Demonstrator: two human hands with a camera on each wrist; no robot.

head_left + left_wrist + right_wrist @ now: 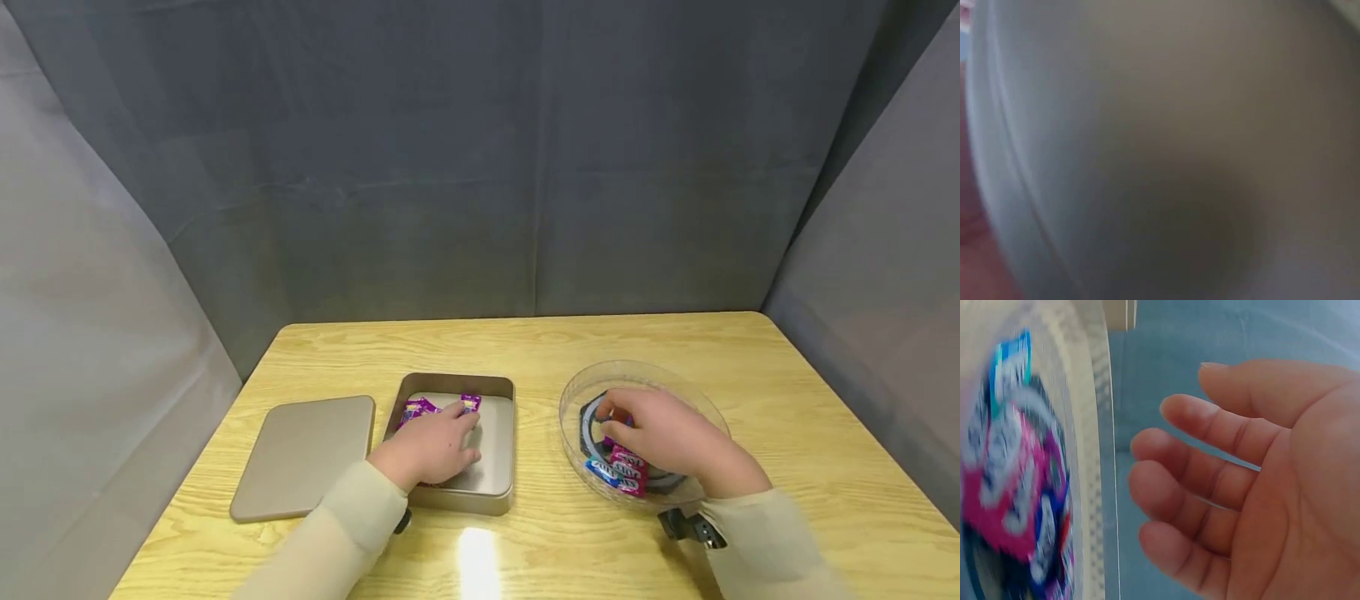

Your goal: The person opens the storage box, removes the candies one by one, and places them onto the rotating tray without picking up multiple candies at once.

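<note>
Both hands are free of any grip: the left hand (435, 446) reaches over the metal tin (492, 446) with fingers spread, and the right hand (663, 427), fingers loosely curved around nothing, hangs above the clear bowl (637, 370) right of the tin. Inside the tin, purple packets (416, 408) lie at its left side, and a single purple packet (471, 402) lies near the left fingertips. The bowl right of the tin holds pink packets (628, 472) and a blue packet (602, 471). Left of the tin, a flat lid (307, 458) lies on the wooden table (543, 533). Behind the tin hangs a dark curtain (487, 167).
</note>
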